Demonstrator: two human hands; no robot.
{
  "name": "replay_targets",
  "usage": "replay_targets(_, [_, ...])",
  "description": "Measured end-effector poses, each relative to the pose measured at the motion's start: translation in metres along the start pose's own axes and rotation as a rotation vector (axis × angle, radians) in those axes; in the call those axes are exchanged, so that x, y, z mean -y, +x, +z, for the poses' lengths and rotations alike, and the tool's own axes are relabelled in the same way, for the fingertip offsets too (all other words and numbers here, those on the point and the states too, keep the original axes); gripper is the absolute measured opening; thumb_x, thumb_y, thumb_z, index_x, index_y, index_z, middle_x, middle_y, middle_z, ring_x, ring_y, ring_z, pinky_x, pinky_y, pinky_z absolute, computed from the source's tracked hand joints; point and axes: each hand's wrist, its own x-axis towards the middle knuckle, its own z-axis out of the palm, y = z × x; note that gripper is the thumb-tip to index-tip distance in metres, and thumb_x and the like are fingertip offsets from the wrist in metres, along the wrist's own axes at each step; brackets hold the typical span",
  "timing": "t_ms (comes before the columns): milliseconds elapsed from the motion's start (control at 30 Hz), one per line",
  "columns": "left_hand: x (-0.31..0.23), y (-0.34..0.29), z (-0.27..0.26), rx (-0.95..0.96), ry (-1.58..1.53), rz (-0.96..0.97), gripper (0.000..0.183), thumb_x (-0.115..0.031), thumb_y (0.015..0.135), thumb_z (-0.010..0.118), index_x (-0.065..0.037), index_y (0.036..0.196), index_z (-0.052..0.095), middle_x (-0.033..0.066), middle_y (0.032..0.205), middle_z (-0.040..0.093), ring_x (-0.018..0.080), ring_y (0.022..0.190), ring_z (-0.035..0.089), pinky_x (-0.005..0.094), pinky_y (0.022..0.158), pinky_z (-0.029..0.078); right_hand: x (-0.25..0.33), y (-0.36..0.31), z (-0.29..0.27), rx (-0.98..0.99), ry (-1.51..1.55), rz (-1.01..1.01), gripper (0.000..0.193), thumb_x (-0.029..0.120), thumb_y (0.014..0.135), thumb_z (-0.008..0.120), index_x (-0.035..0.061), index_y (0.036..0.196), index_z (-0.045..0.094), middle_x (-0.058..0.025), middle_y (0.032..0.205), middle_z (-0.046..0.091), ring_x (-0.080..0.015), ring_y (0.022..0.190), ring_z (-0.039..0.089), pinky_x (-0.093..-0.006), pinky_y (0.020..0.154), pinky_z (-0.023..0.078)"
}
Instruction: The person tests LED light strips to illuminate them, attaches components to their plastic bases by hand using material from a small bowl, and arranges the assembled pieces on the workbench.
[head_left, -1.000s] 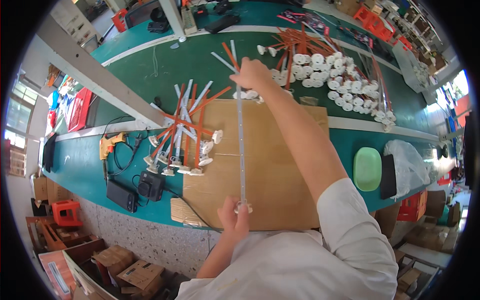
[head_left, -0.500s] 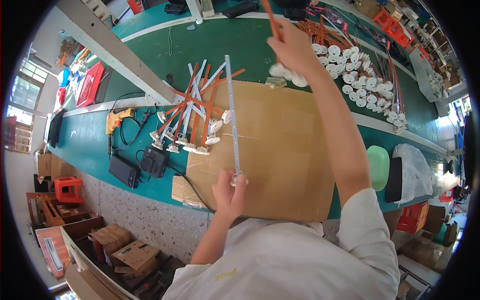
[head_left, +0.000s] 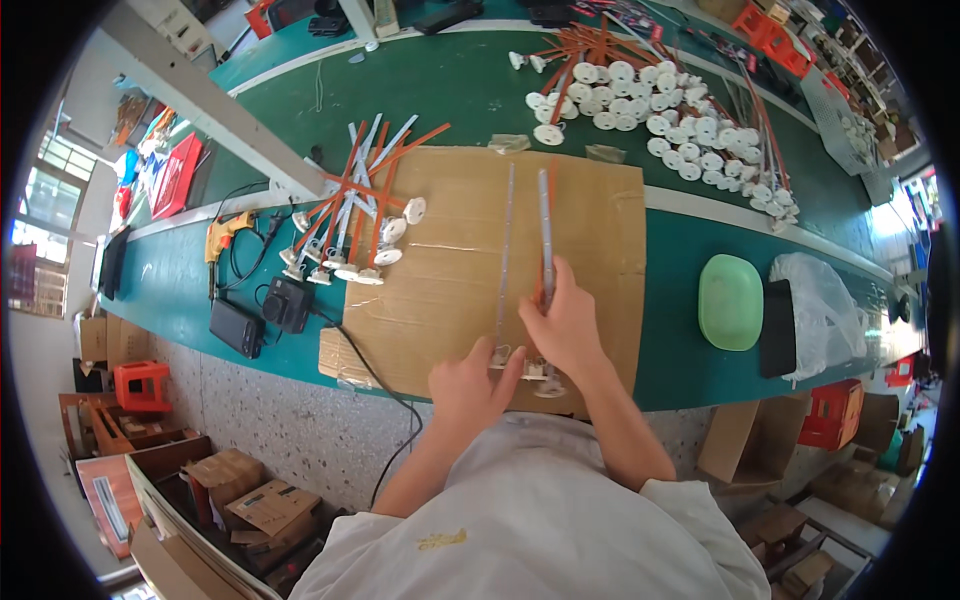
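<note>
My left hand (head_left: 475, 390) is closed at the near end of a narrow pale strip (head_left: 507, 240) with evenly spaced dots, pinching its small white fitting between thumb and fingers. Beside it, my right hand (head_left: 570, 320) is wrapped round an upright bundle of strips (head_left: 546, 225), pale and orange. White round bases (head_left: 548, 385) show at the bundle's near end, below my right hand. Both hands are over a cardboard sheet (head_left: 440, 290). To the left lies a crossed heap of orange and pale strips (head_left: 360, 200) with white round bases.
A big pile of white round bases (head_left: 650, 110) on orange strips lies at the far right. A yellow power drill (head_left: 228, 238), black boxes (head_left: 288, 305) and a cable sit left. Right of the cardboard are a green tray (head_left: 730, 303) and a plastic bag (head_left: 818, 315).
My right hand has come back from the far pile to the cardboard, beside my left hand, and holds strips there. My left hand still pinches the pale strip. The view has shifted slightly.
</note>
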Motion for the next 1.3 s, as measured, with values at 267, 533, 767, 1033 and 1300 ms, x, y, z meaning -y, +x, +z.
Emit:
replay_targets(267, [0.001,0.022,-0.004,-0.166,0.08,0.305,0.056,-0.041,0.081,0.072,-0.003,0.12,0.06,0.0253,0.126,0.055,0.0401,0.116,0.056,0.0519,0.089,0.047,0.001,0.002,-0.01,-0.247,-0.483,-0.3,0.047,0.027,0.087,0.068,-0.0004,0.122,0.054,-0.0204,0.103,0.062,-0.04,0.089,0.063,-0.0462,0.076,0.052])
replay_targets(533, [0.004,0.037,-0.003,0.149,-0.042,0.371,0.066,-0.038,0.083,0.071,-0.004,0.136,0.051,0.0241,0.141,0.046,0.0433,0.131,0.044,0.0548,0.106,0.035,0.044,0.112,-0.07,-0.386,-0.615,-0.765,0.023,0.005,0.082,0.063,0.0075,0.104,0.067,-0.0124,0.118,0.062,-0.0333,0.099,0.063,-0.0423,0.082,0.055])
replay_targets(767, [0.001,0.066,-0.015,-0.009,-0.257,0.304,0.055,-0.019,0.08,0.075,-0.001,0.128,0.056,0.0225,0.13,0.056,0.0371,0.121,0.055,0.0441,0.097,0.047,0.064,0.193,-0.09,-0.082,-0.951,-0.578,0.028,0.0,0.078,0.061,0.012,0.102,0.069,-0.0099,0.105,0.065,-0.0331,0.093,0.064,-0.0409,0.078,0.055])
replay_targets(1033, [-0.013,0.078,-0.007,0.383,-1.424,-0.196,0.044,-0.015,0.097,0.05,0.002,0.137,0.048,0.0142,0.122,0.064,0.0255,0.11,0.063,0.0319,0.091,0.051,0.05,0.039,-0.065,-0.221,-0.143,-0.898,0.026,0.013,0.066,0.084,0.0086,0.086,0.069,-0.0064,0.091,0.072,-0.0284,0.095,0.069,-0.0375,0.075,0.055])
replay_targets(1300, [-0.015,0.049,0.004,0.597,-1.615,-0.006,0.04,-0.013,0.102,0.048,0.005,0.137,0.049,0.0152,0.128,0.06,0.025,0.118,0.059,0.0383,0.096,0.05,0.012,-0.022,-0.056,-0.261,0.131,-0.875,0.03,0.014,0.065,0.087,0.0079,0.09,0.072,-0.0045,0.097,0.073,-0.0257,0.092,0.071,-0.0334,0.078,0.059])
